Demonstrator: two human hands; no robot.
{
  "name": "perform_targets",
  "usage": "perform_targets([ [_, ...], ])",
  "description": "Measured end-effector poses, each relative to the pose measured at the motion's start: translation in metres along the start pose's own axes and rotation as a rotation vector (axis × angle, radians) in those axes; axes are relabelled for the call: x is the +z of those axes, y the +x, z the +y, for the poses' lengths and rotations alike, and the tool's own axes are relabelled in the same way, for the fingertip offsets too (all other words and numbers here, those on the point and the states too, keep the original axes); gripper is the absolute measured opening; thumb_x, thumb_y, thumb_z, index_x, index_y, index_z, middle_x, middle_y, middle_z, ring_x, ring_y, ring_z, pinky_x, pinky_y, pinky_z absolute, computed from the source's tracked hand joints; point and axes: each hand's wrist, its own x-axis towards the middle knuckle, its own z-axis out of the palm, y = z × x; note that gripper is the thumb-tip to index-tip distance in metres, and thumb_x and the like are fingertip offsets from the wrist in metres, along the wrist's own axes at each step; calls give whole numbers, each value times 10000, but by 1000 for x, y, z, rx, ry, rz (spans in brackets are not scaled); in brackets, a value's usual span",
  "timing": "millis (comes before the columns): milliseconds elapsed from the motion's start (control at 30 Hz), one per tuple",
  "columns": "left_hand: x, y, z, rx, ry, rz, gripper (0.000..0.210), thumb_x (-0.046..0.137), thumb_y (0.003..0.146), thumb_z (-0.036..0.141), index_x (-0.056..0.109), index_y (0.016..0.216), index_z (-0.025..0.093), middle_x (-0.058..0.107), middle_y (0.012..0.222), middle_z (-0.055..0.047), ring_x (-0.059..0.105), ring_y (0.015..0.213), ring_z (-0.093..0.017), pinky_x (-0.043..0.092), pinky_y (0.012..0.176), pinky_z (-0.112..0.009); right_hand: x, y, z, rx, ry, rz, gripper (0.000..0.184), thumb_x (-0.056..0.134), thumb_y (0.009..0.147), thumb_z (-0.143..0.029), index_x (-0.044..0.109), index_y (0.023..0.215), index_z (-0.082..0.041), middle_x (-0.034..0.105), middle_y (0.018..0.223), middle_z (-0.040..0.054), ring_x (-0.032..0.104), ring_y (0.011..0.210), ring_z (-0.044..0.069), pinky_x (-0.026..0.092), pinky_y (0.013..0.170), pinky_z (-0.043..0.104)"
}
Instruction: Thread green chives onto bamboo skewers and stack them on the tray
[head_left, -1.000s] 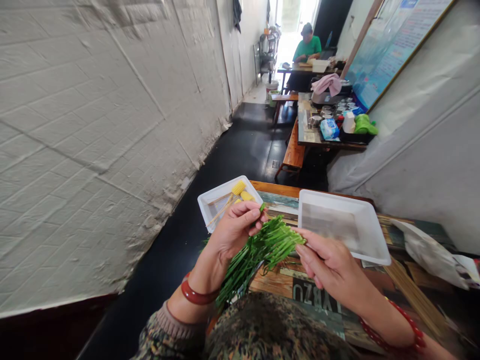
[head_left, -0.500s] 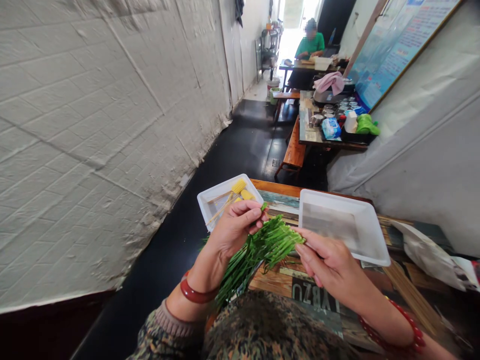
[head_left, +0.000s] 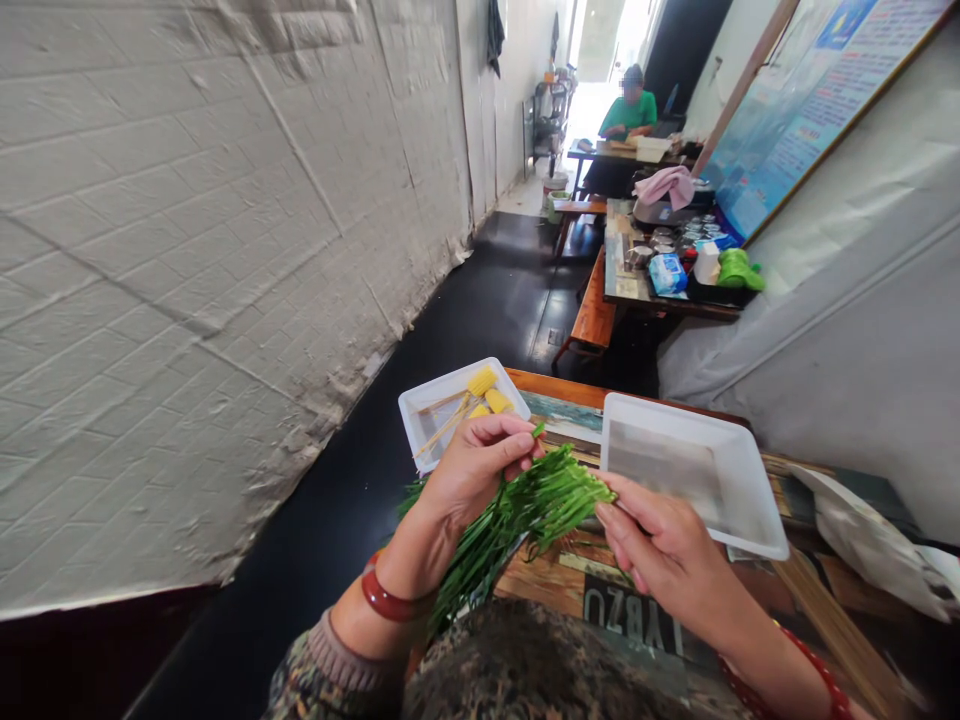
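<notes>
A bunch of long green garlic chives [head_left: 551, 500] lies across the near side of the wooden table, pale cut ends to the right. My left hand [head_left: 480, 470] is closed above the leafy part, pinching a green chive piece between thumb and forefinger. My right hand [head_left: 667, 545] is closed too, its thumb and fingertips gripping the pale ends of the chives. Beyond my left hand, a white tray [head_left: 431, 395] holds yellow corn pieces [head_left: 481, 380] and thin wooden skewers. Another white tray [head_left: 750, 480] stands beyond my right hand, with no food visible in it.
Loose skewers [head_left: 836, 630] and a pale plastic bag [head_left: 874, 535] lie at the table's right. Ahead is a bench [head_left: 592, 310] by a second table with jars, a wipes pack and a pink cloth [head_left: 664, 187]. A person in green [head_left: 628, 115] sits farther back.
The whole view has shifted slightly, so everything sits a little lower in the picture. Both hands keep nearly the same pinching pose at the chives.
</notes>
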Motion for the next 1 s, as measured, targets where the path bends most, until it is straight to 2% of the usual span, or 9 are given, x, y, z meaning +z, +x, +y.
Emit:
perform_targets([
  [800,1,3,-3,-11,35,-16,204,874,612,260,733,654,118,645,670,-30,543,547,-74,345,493,-183,2,1,3,22,59,-8,389,365,1018,-346,587,1239,-116,517,563,-38,457,355,88,374,371,205],
  [900,-1,4,-3,17,45,-47,194,864,622,271,742,653,124,642,784,-38,531,586,-72,322,492,-190,3,1,7,47,66,-13,396,369,1017,-362,585,1247,-122,516,571,-37,446,361,83,368,374,199],
  [1000,-3,6,-2,89,106,-76,163,852,637,261,752,646,132,642,888,-57,559,733,-110,382,588,-211,4,1,10,66,81,-27,408,366,1017,-383,582,1251,-128,517,576,-34,433,366,80,356,371,195],
])
